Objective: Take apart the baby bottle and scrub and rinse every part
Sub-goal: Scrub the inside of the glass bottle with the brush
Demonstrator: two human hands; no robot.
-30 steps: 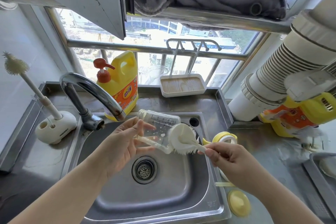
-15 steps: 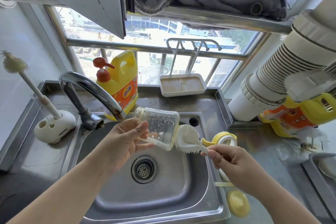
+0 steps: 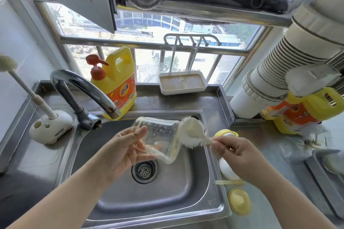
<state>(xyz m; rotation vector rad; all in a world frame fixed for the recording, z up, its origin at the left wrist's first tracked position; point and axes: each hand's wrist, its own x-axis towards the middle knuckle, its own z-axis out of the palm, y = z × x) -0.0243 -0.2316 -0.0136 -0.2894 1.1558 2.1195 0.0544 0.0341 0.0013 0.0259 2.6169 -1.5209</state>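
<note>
Over the sink (image 3: 214, 201), my left hand (image 3: 121, 151) gripped the bottle (image 3: 160, 138) lying sideways, base pointing right; my right hand (image 3: 236, 151) pinched the brush (image 3: 191, 134) touching that base.

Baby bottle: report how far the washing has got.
Done: the bottle is apart; its yellow collar and cap lie on the counter. In hand: the left hand holds the bottle over the sink, the right hand puts the brush against it. Left: rinsing; tap dry.

Clear bottle (image 3: 160, 135) — white brush (image 3: 191, 134); yellow-orange detergent jug (image 3: 119, 82) — red pump.
</note>
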